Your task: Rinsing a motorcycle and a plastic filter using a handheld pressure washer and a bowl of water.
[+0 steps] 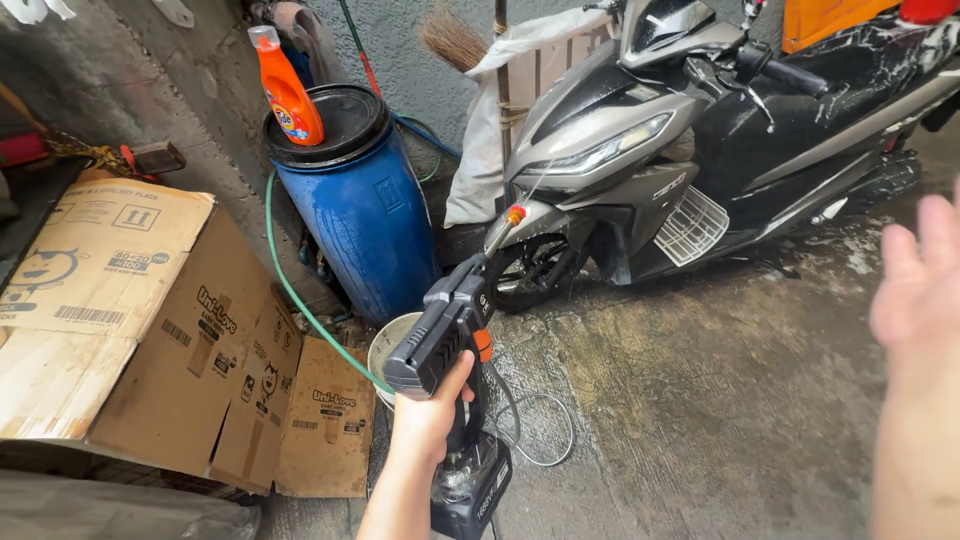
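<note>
Head view. My left hand (432, 415) is wrapped around the grip of a black pressure washer gun (447, 340), fingers closed tight on the handle, thumb up along the back of the body. The gun has an orange trigger area and a battery pack (478, 485) at the bottom of the grip. Its lance (503, 228) points up and away from me, orange-tipped nozzle aimed at the front of a grey scooter (640, 150). A thin line of spray shows between nozzle and the scooter's front panel. A pale hose (535, 430) loops on the concrete floor (720, 380) just beside the gun.

My right hand (925, 275) is up at the right edge of the frame, blurred, fingers spread, holding nothing, well apart from the gun.

The scooter stands on the wet floor, front wheel (530, 272) toward me, seat (860, 60) streaked with foam or water.

Left of the scooter: a blue plastic drum (365, 210) with a black lid, an orange detergent bottle (287, 90) leaning on top. A green hose (300, 300) runs down beside the drum toward a white bucket (392, 345), partly hidden behind the gun. Flattened and stacked cardboard boxes (140, 320) fill the left side. A broom (452, 38) leans at the wall behind.
</note>
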